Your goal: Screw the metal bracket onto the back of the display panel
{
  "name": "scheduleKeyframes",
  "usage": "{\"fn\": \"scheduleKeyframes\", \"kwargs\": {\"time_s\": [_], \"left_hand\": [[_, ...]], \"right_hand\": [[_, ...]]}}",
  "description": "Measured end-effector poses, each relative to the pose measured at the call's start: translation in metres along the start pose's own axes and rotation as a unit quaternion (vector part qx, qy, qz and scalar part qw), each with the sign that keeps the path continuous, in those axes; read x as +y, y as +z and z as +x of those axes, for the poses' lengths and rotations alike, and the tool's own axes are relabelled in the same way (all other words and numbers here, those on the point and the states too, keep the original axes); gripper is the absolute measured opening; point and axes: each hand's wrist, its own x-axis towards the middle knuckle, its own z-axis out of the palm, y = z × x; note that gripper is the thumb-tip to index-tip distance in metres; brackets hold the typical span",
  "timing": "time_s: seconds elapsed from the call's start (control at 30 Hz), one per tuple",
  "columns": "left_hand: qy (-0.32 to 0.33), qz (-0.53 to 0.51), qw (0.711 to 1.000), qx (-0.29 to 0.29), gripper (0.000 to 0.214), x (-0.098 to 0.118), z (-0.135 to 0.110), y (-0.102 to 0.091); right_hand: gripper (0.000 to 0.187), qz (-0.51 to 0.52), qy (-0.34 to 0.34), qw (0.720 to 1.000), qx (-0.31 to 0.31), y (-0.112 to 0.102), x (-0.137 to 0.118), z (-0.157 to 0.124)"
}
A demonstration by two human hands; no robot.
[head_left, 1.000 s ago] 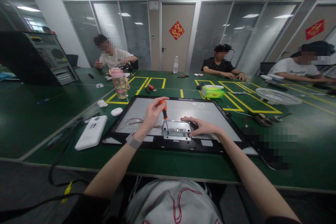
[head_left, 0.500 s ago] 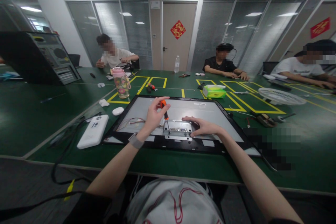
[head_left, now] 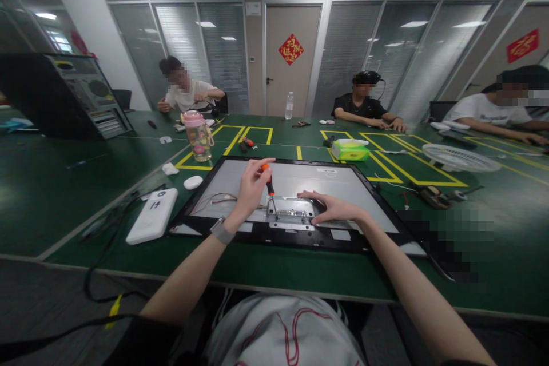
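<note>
A monitor panel lies face down on the green table, with a small metal plate near its front edge. My left hand is closed round an orange-handled screwdriver, held upright with its tip on the left end of the metal plate. My right hand lies flat with fingers stretched out on the right end of the plate, pressing it down. Thin wires run across the panel to the left of the plate.
A white box and black cables lie left of the panel. A pink-lidded bottle, a green tissue pack, a white fan grille and a computer case stand farther off. Three other people sit at the far side.
My left hand has shifted its fingers slightly round the screwdriver handle, which stays on the plate. My right hand has not moved.
</note>
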Motion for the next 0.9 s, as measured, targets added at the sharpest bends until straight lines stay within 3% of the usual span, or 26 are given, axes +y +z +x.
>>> {"fn": "scheduleKeyframes", "kwargs": {"time_s": [0.43,0.6,0.8,0.9], "left_hand": [[0.001,-0.028,0.999,-0.038,0.031,0.0056,-0.0023,-0.0005],[0.004,-0.028,0.999,-0.017,0.024,0.0043,-0.0025,-0.0004],[0.014,-0.038,0.998,-0.042,0.032,0.0057,-0.0026,-0.0013],[0.014,-0.024,0.999,-0.033,0.025,0.0057,-0.0028,-0.0012]], "right_hand": [[0.086,0.007,-0.006,1.0,0.008,0.0012,0.0039,0.0002],[0.087,0.003,-0.008,1.0,0.005,0.0005,0.0045,0.0009],[0.087,0.0,-0.004,1.0,0.003,0.0004,0.0049,0.0014],[0.087,0.003,-0.006,1.0,0.006,0.0008,0.0053,0.0014]]}}
